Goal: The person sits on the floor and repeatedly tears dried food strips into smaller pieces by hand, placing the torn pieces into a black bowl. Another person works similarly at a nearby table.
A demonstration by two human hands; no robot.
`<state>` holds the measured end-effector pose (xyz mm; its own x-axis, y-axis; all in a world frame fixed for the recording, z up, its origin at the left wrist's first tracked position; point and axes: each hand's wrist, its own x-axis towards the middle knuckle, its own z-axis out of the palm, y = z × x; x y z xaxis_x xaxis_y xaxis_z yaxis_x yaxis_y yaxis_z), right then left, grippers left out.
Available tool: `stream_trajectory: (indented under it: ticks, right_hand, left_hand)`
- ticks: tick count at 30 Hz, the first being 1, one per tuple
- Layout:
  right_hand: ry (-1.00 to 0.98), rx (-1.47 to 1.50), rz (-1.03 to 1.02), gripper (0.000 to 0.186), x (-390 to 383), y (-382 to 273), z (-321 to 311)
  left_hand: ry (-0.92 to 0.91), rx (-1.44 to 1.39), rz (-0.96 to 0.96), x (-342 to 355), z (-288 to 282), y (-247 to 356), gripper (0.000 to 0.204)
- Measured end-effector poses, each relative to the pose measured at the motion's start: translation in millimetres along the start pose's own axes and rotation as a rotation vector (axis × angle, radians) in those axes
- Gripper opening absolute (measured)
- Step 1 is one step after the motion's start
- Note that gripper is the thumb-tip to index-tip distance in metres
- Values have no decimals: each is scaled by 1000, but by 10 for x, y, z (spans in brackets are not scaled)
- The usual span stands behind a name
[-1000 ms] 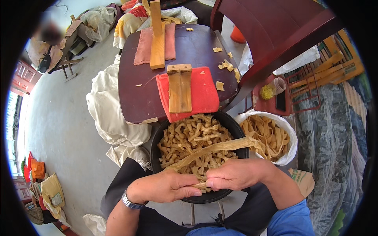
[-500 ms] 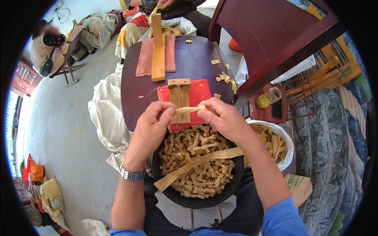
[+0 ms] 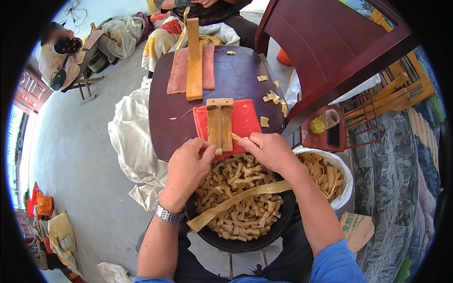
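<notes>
Currently pinching strip (image 3: 235, 137) (right fingers (image 3: 249, 145), four o'clock of block (image 3: 220, 123)) and small piece (image 3: 218, 151) (left fingers (image 3: 208, 153), six o'clock); avoid crushing.

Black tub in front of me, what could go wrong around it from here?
The right forearm could snag the long strip crossing the tub beneath it. The wooden block sits on the red cloth near the seat's edge; a bump from the left hand might tip it toward the tub.

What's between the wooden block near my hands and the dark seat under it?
In the head view, a red cloth lies between the wooden block and the dark seat.
</notes>
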<state>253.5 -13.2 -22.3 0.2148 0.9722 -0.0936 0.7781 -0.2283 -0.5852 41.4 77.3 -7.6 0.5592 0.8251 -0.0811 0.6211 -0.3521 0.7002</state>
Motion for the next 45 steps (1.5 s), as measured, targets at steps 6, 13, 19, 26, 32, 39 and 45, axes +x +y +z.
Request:
stream_trajectory:
  ticks: [6, 13, 19, 26, 32, 39, 45]
  right_hand:
    - [105, 7, -439, 20, -294, -201, 74]
    - [-107, 89, -284, 37, -418, -203, 54]
    - [-269, 168, -212, 38, -529, -229, 73]
    - [-304, 257, -221, 40, -567, -53, 31]
    - [-670, 899, 264, 39, -618, 11, -188]
    - [-531, 1290, 304, 37, -770, 78, -365]
    - [-345, 1551, 110, 37, -763, -124, -429]
  left_hand:
    - [-97, -504, 40, -241, -33, 134, 40]
    - [-433, -507, -40, -381, -129, 57, 27]
    - [-590, -724, -252, -443, -132, 165, 25]
    - [-442, -767, -204, -465, -182, 7, 21]
    - [-290, -715, -38, -526, -311, -68, 14]
    - [-216, -638, 90, -547, -341, -79, 8]
    - [-173, -528, 210, -664, 106, 141, 14]
